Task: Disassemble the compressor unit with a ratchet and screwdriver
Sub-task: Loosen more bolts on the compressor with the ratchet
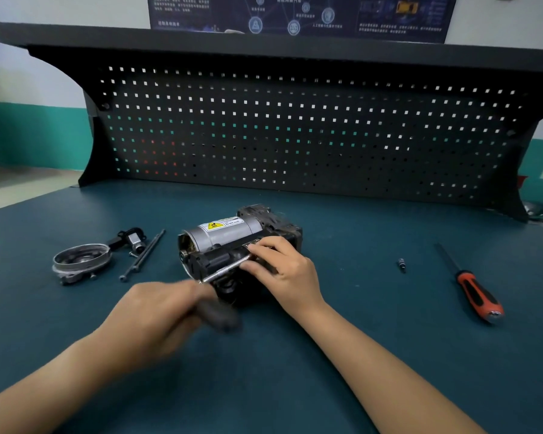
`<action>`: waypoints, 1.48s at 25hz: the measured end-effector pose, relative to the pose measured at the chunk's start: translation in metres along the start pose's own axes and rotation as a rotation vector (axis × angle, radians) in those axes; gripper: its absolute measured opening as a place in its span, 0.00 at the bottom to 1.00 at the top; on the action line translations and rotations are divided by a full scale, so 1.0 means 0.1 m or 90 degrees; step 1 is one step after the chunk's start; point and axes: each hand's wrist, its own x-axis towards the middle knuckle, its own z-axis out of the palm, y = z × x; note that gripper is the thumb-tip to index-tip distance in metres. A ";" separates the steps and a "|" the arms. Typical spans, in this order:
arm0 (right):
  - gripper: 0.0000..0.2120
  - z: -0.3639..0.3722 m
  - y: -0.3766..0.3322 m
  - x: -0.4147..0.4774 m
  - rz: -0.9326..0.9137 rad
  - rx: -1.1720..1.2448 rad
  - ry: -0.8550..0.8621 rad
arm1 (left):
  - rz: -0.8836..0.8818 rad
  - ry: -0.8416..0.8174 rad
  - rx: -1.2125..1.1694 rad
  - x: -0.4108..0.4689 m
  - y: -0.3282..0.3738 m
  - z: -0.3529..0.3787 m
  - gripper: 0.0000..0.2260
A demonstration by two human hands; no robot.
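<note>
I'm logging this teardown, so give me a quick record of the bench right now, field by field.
surface: blue-green bench mat
compressor unit: on its side, mid-bench
left hand: grips ratchet by its dark handle, blurred
right hand: rests on the unit, fingers at the ratchet head
removed parts: round metal cover and two long bolts, left of unit
screwdriver: lying unused, far right
small bit: lying loose, right of unit

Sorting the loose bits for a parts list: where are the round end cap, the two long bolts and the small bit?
round end cap (pixel 81 259), head view, rim.
long bolts (pixel 145 257), head view, mid-shaft.
small bit (pixel 402 265), head view, middle.
</note>
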 end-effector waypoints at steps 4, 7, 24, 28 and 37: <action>0.15 0.03 -0.03 -0.02 -0.035 -0.068 -0.002 | -0.573 0.289 -0.385 0.20 -0.11 0.06 0.09; 0.15 0.04 -0.02 -0.02 -0.075 -0.114 -0.001 | -0.770 0.384 -0.584 0.28 -0.26 0.08 0.10; 0.15 0.01 0.02 0.00 -0.134 -0.135 0.013 | -0.291 0.120 -0.214 0.02 -0.01 -0.03 0.03; 0.10 0.03 0.00 -0.01 -0.200 -0.174 0.018 | -0.928 0.346 -0.791 0.17 -0.26 0.03 0.11; 0.08 -0.01 0.03 0.02 -0.237 -0.155 0.024 | -0.278 0.021 -0.129 0.08 0.06 -0.04 0.02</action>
